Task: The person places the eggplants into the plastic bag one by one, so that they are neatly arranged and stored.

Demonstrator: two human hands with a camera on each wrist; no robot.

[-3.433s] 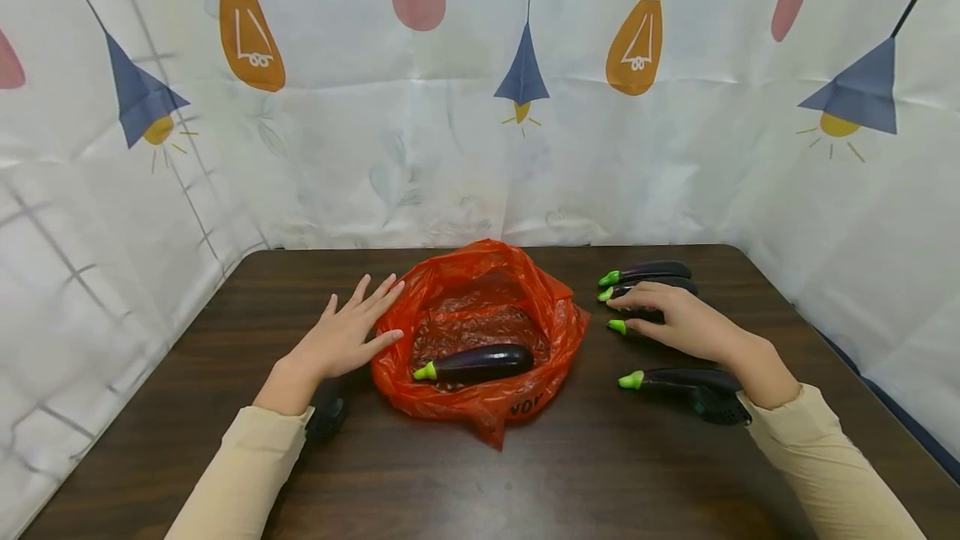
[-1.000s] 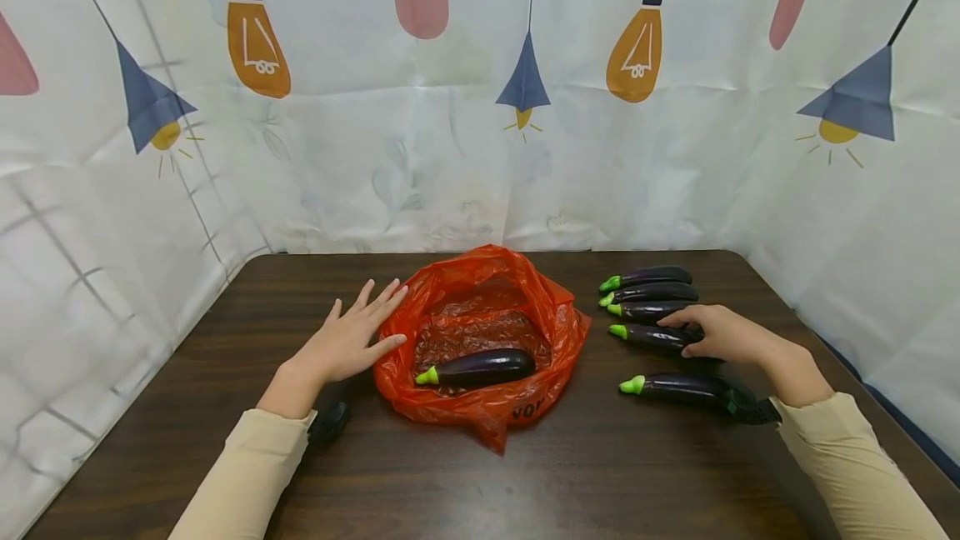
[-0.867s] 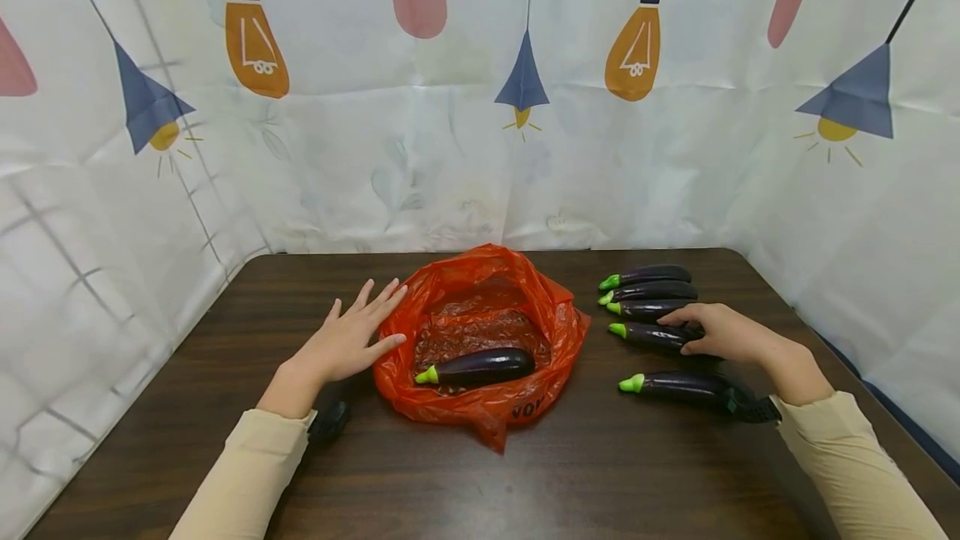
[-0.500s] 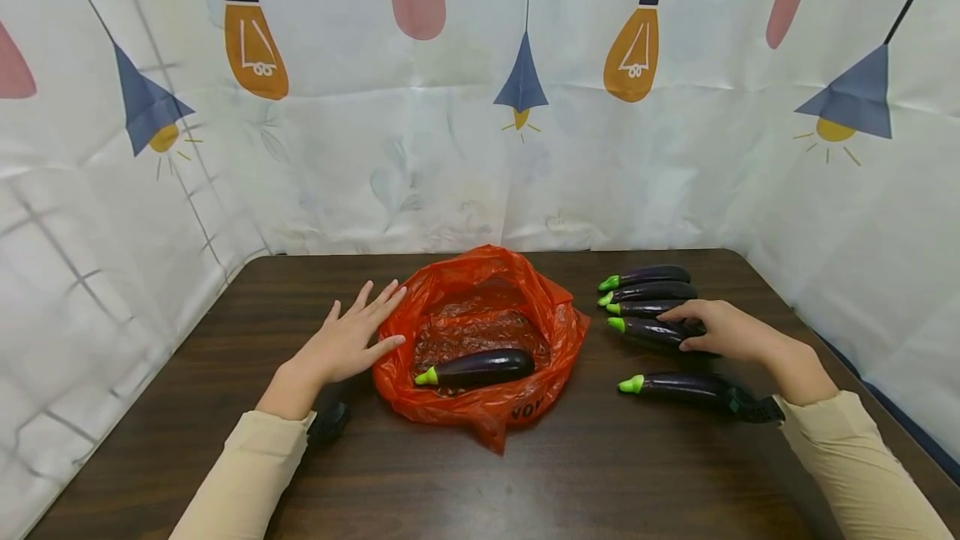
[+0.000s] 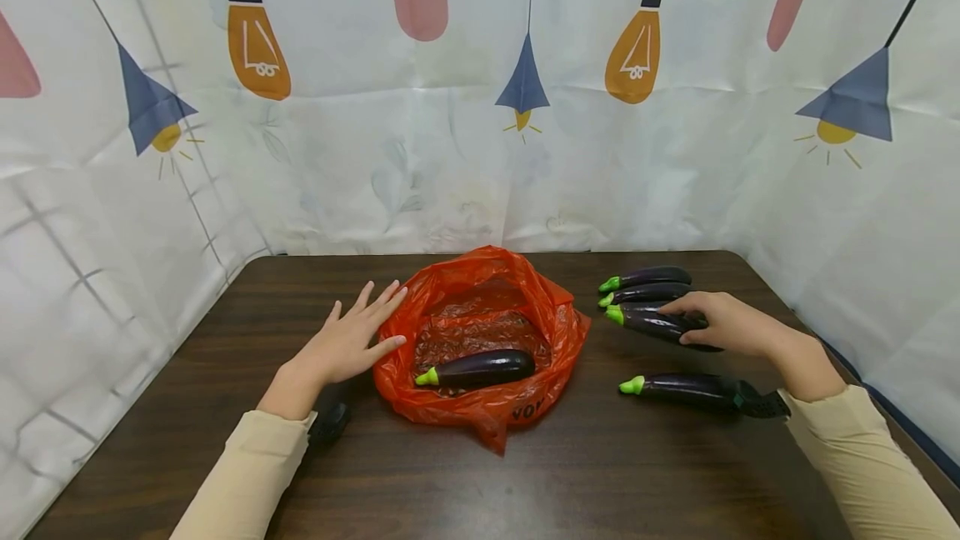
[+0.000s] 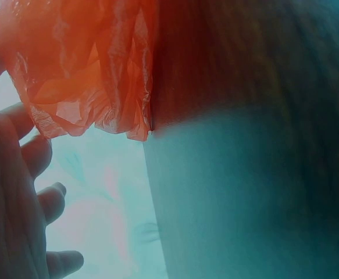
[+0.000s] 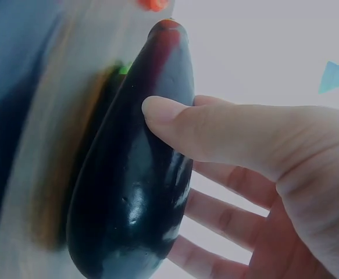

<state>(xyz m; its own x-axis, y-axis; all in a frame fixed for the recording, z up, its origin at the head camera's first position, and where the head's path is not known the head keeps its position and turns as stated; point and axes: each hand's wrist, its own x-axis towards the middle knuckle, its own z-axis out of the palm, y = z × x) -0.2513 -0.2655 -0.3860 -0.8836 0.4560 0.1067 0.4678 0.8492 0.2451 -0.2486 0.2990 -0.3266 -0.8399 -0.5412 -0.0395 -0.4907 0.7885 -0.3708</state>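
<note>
With thumb and fingers, my right hand pinches a dark purple eggplant whose green stem points left. In the right wrist view the thumb lies across the glossy eggplant, the fingers behind it. My left hand has its fingers spread, touching the left side of an open red plastic bag. The left wrist view shows those fingers beside the bag's wall. One eggplant lies inside the bag, stem to the left.
Behind the held eggplant, several more lie in a row, including a far eggplant. Another eggplant lies nearer, partly under the right wrist's camera strap. All rest on a dark wooden table, with a printed curtain behind it.
My right hand came back from the far eggplants, took hold of the fourth one, and has now raised it slightly, shifting it away from me. The left hand and bag stay put.
</note>
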